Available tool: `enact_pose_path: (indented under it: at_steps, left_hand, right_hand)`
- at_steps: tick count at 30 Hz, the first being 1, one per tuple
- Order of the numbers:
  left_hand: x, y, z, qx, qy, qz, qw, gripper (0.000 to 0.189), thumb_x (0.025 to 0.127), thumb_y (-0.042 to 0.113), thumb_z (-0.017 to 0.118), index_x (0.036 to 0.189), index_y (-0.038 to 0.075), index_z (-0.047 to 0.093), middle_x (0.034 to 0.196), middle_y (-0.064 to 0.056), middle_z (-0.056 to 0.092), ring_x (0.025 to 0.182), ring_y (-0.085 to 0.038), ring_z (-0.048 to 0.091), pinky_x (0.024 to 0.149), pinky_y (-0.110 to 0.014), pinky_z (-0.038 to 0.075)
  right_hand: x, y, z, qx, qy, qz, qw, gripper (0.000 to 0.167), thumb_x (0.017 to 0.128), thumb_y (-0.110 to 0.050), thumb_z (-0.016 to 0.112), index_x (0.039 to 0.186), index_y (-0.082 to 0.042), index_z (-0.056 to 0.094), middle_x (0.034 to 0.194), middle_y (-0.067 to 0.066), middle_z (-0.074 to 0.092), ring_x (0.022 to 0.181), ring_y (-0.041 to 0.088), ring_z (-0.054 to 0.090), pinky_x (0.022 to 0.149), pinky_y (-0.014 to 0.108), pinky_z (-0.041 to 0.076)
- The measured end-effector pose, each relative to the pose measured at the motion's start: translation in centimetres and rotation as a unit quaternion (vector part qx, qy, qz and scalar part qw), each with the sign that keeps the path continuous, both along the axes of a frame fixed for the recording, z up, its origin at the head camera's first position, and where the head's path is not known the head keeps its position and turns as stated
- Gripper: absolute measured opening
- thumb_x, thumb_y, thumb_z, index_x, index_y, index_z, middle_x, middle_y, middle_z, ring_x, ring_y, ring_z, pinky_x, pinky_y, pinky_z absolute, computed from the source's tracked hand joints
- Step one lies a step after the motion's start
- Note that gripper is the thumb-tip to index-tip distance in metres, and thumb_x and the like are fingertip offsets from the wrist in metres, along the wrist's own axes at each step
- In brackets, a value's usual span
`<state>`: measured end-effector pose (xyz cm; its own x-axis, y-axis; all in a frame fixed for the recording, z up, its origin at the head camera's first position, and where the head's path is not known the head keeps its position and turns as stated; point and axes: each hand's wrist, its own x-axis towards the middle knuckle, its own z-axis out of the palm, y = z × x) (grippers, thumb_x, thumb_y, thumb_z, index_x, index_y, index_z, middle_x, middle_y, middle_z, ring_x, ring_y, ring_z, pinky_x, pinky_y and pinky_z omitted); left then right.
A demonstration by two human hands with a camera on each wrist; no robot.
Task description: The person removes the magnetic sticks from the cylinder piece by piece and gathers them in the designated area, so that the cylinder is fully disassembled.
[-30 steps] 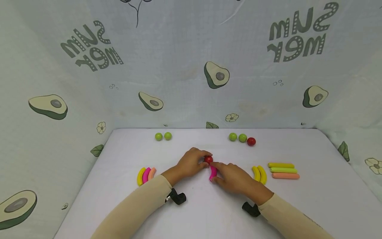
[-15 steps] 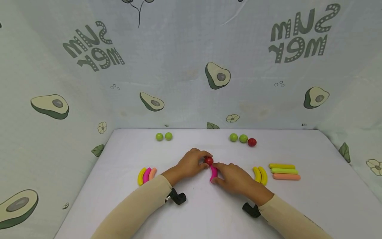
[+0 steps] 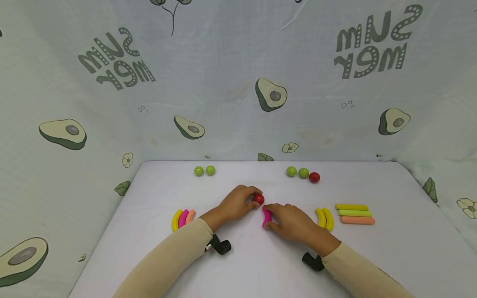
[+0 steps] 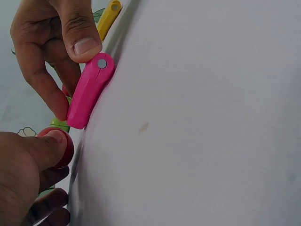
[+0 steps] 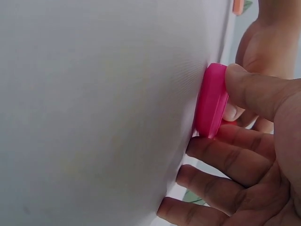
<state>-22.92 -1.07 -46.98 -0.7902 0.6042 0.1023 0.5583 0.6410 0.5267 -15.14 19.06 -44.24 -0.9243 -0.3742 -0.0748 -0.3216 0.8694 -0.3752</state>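
In the head view my left hand [image 3: 235, 203] holds a small glossy red ball [image 3: 258, 199] between thumb and fingers, at the middle of the white table [image 3: 238, 265]. Just nearer than the ball lies a curved, banana-shaped pink piece [image 3: 266, 218], which my right hand [image 3: 291, 221] pinches at its two ends. The left wrist view shows a silver disc in the end of the pink piece [image 4: 89, 92], with the red ball [image 4: 66, 148] close to its far end. In the right wrist view the pink piece [image 5: 211, 101] lies along the table surface, thumb on one end.
Yellow, pink and peach curved pieces [image 3: 183, 218] sit left of my left forearm. Right of my right hand are two yellow curved pieces [image 3: 325, 218] and three straight sticks [image 3: 355, 213]. Green balls [image 3: 204, 170] stand at the back left; more green balls [image 3: 297, 172] and a red ball [image 3: 314, 177] at the back right.
My left hand has shifted slightly left with the red ball, opening a small gap between ball and pink piece. My right hand stays on the pink piece.
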Motion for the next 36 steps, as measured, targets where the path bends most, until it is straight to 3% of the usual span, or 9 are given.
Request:
enact_pose_path:
  at_steps: [12, 25, 36]
  left_hand:
    - [-0.5, -1.0, 0.7, 0.037, -0.003, 0.015, 0.9992, 0.040, 0.094, 0.024, 0.078, 0.132, 0.015, 0.067, 0.117, 0.003, 0.070, 0.116, -0.018, 0.058, 0.105, -0.037, 0.046]
    - [-1.7, -4.4, 3.1, 0.063, 0.015, 0.059, 0.9962, 0.042, 0.096, 0.024, 0.076, 0.135, 0.012, 0.065, 0.125, 0.000, 0.069, 0.121, -0.022, 0.059, 0.104, -0.041, 0.048]
    - [-2.8, -7.6, 5.0, 0.096, 0.009, 0.111, 0.9892, 0.044, 0.094, 0.021, 0.078, 0.134, 0.008, 0.065, 0.122, -0.005, 0.069, 0.121, -0.030, 0.060, 0.100, -0.043, 0.050]
  right_hand:
    - [0.0, -0.1, 0.1, 0.003, -0.003, -0.006, 1.0000, 0.053, 0.086, -0.029, 0.084, 0.132, -0.007, 0.067, 0.121, 0.007, 0.071, 0.103, 0.028, 0.069, 0.093, 0.047, 0.056]
    - [-0.1, -0.2, 0.1, 0.011, -0.019, -0.019, 0.9996, 0.056, 0.087, -0.032, 0.084, 0.135, -0.010, 0.066, 0.124, 0.005, 0.070, 0.108, 0.028, 0.067, 0.096, 0.048, 0.054]
    - [0.1, -0.3, 0.0, 0.013, -0.012, -0.015, 0.9997, 0.054, 0.088, -0.030, 0.083, 0.134, -0.010, 0.066, 0.123, 0.004, 0.070, 0.106, 0.027, 0.067, 0.096, 0.046, 0.054]
